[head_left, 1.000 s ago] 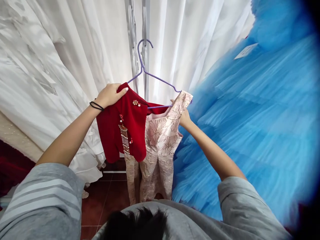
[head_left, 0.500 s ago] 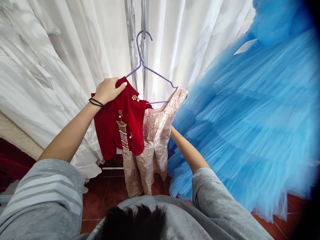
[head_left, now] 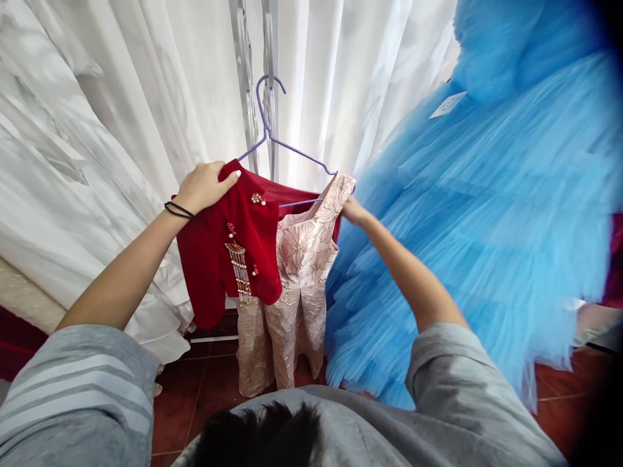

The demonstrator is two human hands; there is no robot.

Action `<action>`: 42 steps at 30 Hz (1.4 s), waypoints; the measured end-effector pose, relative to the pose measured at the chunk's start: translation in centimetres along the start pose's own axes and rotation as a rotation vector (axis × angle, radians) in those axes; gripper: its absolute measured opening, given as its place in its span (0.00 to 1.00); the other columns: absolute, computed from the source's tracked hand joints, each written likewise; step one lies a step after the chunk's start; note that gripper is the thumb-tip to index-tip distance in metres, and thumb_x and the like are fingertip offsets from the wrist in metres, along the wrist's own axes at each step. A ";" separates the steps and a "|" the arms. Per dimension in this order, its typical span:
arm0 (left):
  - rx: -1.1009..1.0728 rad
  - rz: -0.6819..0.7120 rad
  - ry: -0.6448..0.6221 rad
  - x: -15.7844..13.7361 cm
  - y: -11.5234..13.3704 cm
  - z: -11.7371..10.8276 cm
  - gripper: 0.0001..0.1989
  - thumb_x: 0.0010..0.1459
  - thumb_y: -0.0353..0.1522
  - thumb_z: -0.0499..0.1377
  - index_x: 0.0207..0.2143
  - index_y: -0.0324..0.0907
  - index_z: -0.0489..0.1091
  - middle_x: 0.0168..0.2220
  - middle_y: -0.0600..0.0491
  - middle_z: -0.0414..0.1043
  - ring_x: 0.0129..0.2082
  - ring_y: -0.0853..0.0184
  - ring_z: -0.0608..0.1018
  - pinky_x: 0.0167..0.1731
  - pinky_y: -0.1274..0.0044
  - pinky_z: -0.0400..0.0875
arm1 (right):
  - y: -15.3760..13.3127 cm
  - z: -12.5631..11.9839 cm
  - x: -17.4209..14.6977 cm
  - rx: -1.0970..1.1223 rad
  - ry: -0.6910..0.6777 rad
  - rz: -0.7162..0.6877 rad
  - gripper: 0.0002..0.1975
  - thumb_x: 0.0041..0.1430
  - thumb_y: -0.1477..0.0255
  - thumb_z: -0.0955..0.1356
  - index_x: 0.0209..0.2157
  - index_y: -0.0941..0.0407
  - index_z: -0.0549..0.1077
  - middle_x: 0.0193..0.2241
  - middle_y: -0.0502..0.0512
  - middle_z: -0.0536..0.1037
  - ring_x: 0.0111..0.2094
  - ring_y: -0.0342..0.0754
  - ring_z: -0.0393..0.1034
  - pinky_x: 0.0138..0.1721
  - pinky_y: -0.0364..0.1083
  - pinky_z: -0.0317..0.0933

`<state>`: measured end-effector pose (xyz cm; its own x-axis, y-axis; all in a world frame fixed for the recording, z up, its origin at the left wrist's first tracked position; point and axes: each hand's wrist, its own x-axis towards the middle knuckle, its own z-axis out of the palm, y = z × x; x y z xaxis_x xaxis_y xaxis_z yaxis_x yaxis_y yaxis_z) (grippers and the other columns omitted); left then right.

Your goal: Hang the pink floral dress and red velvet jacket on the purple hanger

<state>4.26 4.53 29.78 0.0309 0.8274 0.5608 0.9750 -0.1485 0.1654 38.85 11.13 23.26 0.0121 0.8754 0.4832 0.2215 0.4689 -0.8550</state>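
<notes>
A short red velvet jacket (head_left: 260, 237) with gold and pearl ornaments covers the left half of a purple hanger (head_left: 302, 152). Under it on the same hanger is a pale pink brocade dress (head_left: 304, 256). My left hand (head_left: 207, 185) is closed over the jacket's left shoulder, its thumb lying on the front. My right hand (head_left: 354, 211) is behind the dress's right strap, its fingers mostly hidden. The jacket's back stretches across behind the dress towards that hand, and some red cloth shows just below it.
Beside the outfit on the right spreads a wide blue tulle gown (head_left: 462, 240) with a white tag (head_left: 448, 104). White gowns (head_left: 63, 168) hang on the left. Behind the hanger stand a metal upright (head_left: 269, 58) and a white curtain (head_left: 316, 65). The floor has red tiles (head_left: 180, 405).
My right hand has come up from behind the dress to its right strap. The jacket's back now spreads right, behind the dress. My left hand keeps its hold on the shoulder.
</notes>
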 end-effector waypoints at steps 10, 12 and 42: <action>0.083 -0.034 0.088 -1.2 0.3 0.3 0.24 0.62 0.50 0.49 0.45 0.41 0.67 0.34 0.43 0.73 0.38 0.49 0.76 0.38 0.66 0.69 | -9.6 -4.9 5.7 -1.151 0.041 -0.184 0.15 0.68 0.68 0.63 0.39 0.65 0.73 0.46 0.67 0.77 0.50 0.52 0.71 0.52 0.51 0.61; 0.092 -0.030 0.084 -1.5 0.6 0.2 0.24 0.63 0.50 0.48 0.47 0.40 0.67 0.36 0.42 0.73 0.40 0.49 0.77 0.40 0.66 0.69 | -10.6 -4.7 3.8 -1.214 -0.046 -0.022 0.13 0.65 0.68 0.66 0.39 0.66 0.75 0.43 0.68 0.78 0.47 0.55 0.74 0.48 0.52 0.64; -0.019 0.507 0.190 2.3 5.0 -3.0 0.17 0.66 0.40 0.50 0.37 0.44 0.76 0.37 0.49 0.77 0.42 0.57 0.75 0.55 0.58 0.58 | -13.2 8.1 -11.5 -0.595 0.016 -0.262 0.13 0.65 0.64 0.64 0.29 0.57 0.68 0.26 0.52 0.71 0.31 0.47 0.69 0.35 0.45 0.61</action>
<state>8.58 4.11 34.32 0.4546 0.5370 0.7106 0.8438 -0.5152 -0.1505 27.89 -4.18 27.51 -0.1023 0.7370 0.6681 0.7212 0.5175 -0.4605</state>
